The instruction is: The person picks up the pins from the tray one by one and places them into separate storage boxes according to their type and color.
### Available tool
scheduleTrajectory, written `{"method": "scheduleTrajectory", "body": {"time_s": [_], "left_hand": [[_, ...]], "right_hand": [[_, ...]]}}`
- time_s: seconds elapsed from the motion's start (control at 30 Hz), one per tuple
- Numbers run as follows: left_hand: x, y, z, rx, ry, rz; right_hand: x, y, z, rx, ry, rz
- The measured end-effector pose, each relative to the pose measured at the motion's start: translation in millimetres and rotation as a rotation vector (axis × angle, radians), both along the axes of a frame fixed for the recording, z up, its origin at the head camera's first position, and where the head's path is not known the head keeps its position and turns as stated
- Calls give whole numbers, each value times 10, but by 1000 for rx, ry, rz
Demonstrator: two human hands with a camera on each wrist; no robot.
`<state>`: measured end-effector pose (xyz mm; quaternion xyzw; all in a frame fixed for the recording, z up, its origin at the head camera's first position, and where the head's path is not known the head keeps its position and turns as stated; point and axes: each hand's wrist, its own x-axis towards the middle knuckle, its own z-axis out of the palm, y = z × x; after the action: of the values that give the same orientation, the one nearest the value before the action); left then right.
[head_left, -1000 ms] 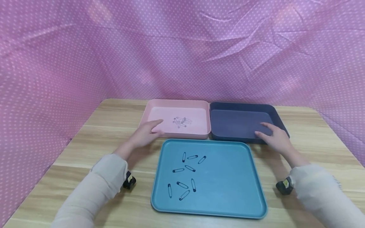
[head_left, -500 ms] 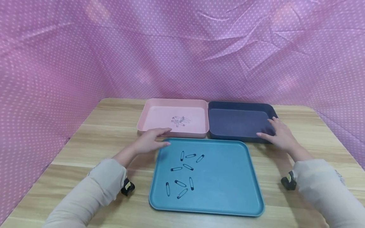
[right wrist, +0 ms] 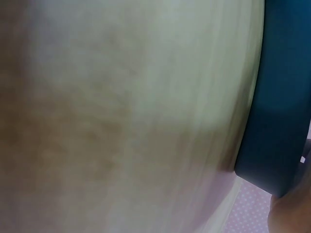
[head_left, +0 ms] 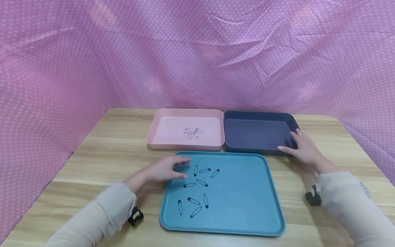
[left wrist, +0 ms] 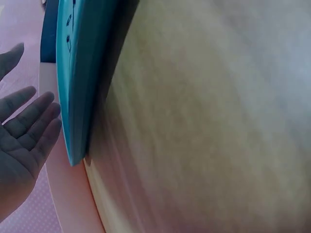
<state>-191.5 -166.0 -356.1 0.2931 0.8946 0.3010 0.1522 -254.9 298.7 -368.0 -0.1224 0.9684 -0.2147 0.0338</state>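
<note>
My left hand (head_left: 165,168) reaches over the left edge of the teal tray (head_left: 240,195), fingers spread and holding nothing. In the left wrist view that same hand (left wrist: 24,131) shows its palm and extended fingers. Close to its fingertips lies a safety pin (head_left: 195,171), one of several with black heads scattered over the tray's left half. My right hand (head_left: 305,149) is at the right front corner of the dark blue tray (head_left: 256,135), thumb near the front rim and fingers over the right side. In the right wrist view only a sliver of this hand (right wrist: 291,213) shows behind the tray wall.
A pink tray (head_left: 172,130) stands left of the dark blue one, with a small heap of silvery safety pins (head_left: 193,132) in it. All three trays are on a wooden table (head_left: 123,151). A pink dotted cloth (head_left: 197,61) hangs behind and at the sides.
My left hand has moved from the pink tray's front left corner towards me, over the teal tray's edge. The right hand has shifted slightly right along the dark blue tray.
</note>
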Motion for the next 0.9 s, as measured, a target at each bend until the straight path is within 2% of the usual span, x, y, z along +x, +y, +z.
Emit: {"method": "scheduleTrajectory", "body": {"time_s": [0.27,0.6,0.9], "left_hand": [[41,28,-65,-50,-8,-86],[88,26,-72,-42,-58,-77],[63,21,-113,-8,-56,-92]], "right_hand": [[-28,-12,38,34,-21,0],[-70,-17,17,63,-56,3],[-87,-15,7,73,-57,5]]}}
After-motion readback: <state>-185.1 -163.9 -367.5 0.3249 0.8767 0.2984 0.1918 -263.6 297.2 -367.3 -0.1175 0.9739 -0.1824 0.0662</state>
